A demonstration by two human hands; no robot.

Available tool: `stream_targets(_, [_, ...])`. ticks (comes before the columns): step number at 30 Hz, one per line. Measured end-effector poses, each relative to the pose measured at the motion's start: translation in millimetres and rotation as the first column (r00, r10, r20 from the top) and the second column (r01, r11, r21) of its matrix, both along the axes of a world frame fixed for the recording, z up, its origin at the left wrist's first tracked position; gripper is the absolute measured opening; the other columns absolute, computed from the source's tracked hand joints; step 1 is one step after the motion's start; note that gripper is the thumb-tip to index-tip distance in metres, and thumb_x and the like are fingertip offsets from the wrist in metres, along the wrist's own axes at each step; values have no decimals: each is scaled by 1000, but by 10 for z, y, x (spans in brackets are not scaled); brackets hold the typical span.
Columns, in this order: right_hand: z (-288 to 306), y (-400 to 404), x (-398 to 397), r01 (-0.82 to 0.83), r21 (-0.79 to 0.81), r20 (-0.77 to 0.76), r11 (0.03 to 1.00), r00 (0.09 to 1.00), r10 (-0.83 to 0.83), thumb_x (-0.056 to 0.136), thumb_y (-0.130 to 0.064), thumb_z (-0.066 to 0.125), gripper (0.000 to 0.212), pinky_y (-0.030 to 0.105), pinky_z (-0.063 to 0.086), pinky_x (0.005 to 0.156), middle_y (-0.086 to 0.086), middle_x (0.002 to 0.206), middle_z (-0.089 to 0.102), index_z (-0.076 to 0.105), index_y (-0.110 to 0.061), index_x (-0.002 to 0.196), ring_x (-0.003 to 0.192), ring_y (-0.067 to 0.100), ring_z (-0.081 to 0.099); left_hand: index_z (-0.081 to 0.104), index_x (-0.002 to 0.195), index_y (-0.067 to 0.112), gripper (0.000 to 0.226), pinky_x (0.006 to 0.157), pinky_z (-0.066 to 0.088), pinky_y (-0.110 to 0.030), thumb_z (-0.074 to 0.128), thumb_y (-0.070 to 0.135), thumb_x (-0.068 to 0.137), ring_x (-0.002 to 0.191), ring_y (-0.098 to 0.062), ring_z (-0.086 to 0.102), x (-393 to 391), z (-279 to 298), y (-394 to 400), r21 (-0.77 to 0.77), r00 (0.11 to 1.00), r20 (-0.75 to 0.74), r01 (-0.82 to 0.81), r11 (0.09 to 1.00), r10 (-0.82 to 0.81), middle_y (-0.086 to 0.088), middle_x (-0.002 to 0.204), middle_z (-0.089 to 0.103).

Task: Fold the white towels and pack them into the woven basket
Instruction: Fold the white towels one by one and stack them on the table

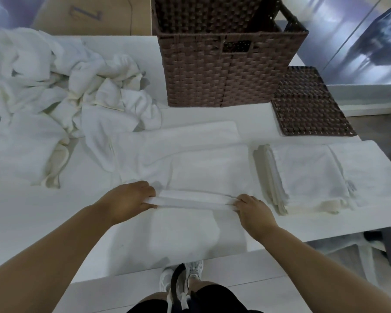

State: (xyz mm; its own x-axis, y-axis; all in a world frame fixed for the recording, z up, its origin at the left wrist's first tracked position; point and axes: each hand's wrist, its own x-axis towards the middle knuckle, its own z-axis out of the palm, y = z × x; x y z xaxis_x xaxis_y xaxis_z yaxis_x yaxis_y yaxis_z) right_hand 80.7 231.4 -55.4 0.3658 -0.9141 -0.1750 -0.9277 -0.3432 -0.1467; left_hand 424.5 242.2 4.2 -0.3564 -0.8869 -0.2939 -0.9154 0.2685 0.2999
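1. Currently both hands pinch a raised fold of the towel (190, 172): left hand (129, 197) has fingers curled on the fold's left end, right hand (253, 211) has fingers curled on its right end.
2. Fold runs straight between the two hands as a narrow ridge, lifted a bit off the rest of the cloth.
3. Rest of that towel lies flat on the table (43, 222), spreading both beyond the fingers and back toward the person; near edge reaches the table's front edge.
4. Just right of the right hand: stack (303, 177) of folded towels, edges roughly aligned, lying flat on the table.
5. Beyond the stack, further from the fingers: flat woven lid (309, 102), dark brown, lying on the table.
6. Straight ahead of the hands, well apart: basket (224, 71), brown woven, upright, open top, handle cutout facing the person. Inside only partly visible; cannot tell whether towels are in it.
7. Ahead and left of the left hand: pile (66, 86) of crumpled unfolded towels, its near edge touching the spread towel.
8. Behind the pile: cardboard box (88, 14).
9. Below the table edge: person's white shoes (194, 272) on the floor.
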Motion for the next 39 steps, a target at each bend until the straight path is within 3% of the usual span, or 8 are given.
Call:
stream_targets(5, [352,-326,-30,30,35,-16,999,999,-30,96,-27,51,26,37,51,80,2,107,62,68,-8,101,93,24,60,66,104,23,18,75,38,-19,55,31,92,90,-7,54,129,221,-102,10,1000,12,-15,1000,15,12,96,52])
stream_targets(10, [1064,-697,91,125,-65,92,990,989,-119,90,-28,61,20,28,39,70,4,93,63,67,-9,90,88,23,59,70,99,21,24,75,42,-21,65,39,84,87,-9,54,266,678,-369,-130,994,46,-91,987,98,9,96,61])
stream_targets(15, [1887,-1045,176,127,-185,156,974,983,-98,86,-28,66,22,33,44,83,8,95,66,72,-7,87,92,27,60,72,90,23,19,75,43,-24,71,38,79,87,-11,56,370,1399,-655,-308,989,0,-139,941,146,9,90,62])
stream_targets(22, [3017,-1120,252,134,-234,237,963,968,-77,77,-35,76,19,31,47,76,0,83,69,73,-16,77,80,17,60,71,85,23,8,67,35,-17,73,27,79,82,-10,54,513,2360,-747,-510,990,-31,-137,849,140,12,85,58])
stream_targets(26, [3486,-1022,254,91,-127,224,988,973,-61,70,-31,82,17,22,43,62,-6,70,64,69,-21,65,66,9,55,57,69,42,27,66,40,-9,78,24,73,71,4,55,624,2705,-668,-390,996,5,-83,917,93,21,79,60])
stream_targets(31, [3726,-742,221,-16,105,74,994,997,8,69,-30,83,29,13,34,54,-18,52,55,59,-28,52,50,-4,47,68,67,30,23,56,41,-6,82,12,62,61,6,60,619,2908,-453,-113,995,-54,-86,990,80,22,65,65])
stream_targets(36, [3715,-531,207,-28,262,70,965,998,10,69,-23,82,22,15,36,57,-22,54,56,61,-26,65,50,-6,47,67,71,28,34,64,49,-20,81,-2,61,63,-2,63,643,2931,-281,232,994,-104,-18,973,44,10,76,71])
stream_targets(39, [3622,-498,210,-11,247,134,969,991,-23,67,-13,84,31,18,39,58,-20,58,58,57,-24,77,51,-3,49,63,90,32,46,65,50,-21,80,-1,63,67,-5,62,681,2819,-275,197,993,-83,-62,978,79,8,80,68])
